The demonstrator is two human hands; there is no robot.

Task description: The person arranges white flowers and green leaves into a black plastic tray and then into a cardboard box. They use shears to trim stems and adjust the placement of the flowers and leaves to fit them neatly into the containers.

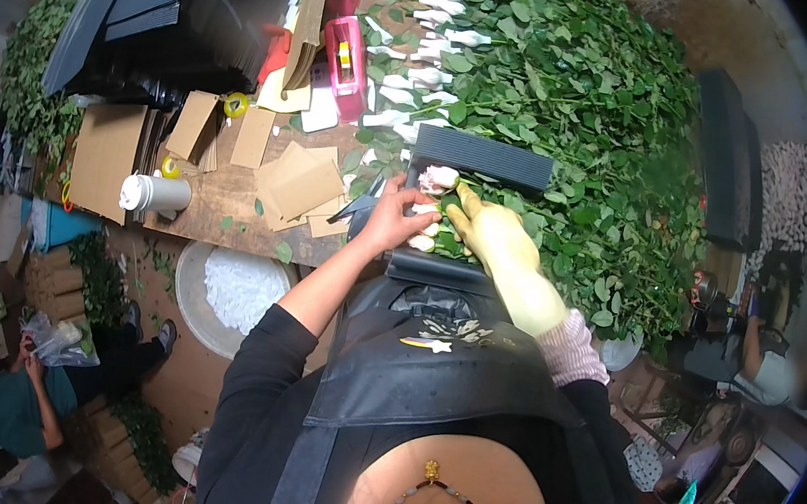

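Pale pink roses lie with their leafy stems pointing right, between the raised flaps of a black corrugated sheet. My bare left hand is at the blooms, its thumb and forefinger either side of a rose head. On the stem side, my right hand, in a pale yellow rubber glove, has its fingers closed around a rose just below the bloom; the stem in its grip is partly hidden. Another rose lies nearer my apron. Beyond the sheet, many leafy rose stems are heaped, their heads in white sleeves.
Cardboard pieces, a white lidded cup and a pink tape dispenser are on the wooden table. Black sheets are stacked at the far left. A tub of white sleeves stands below. Other people are at both sides.
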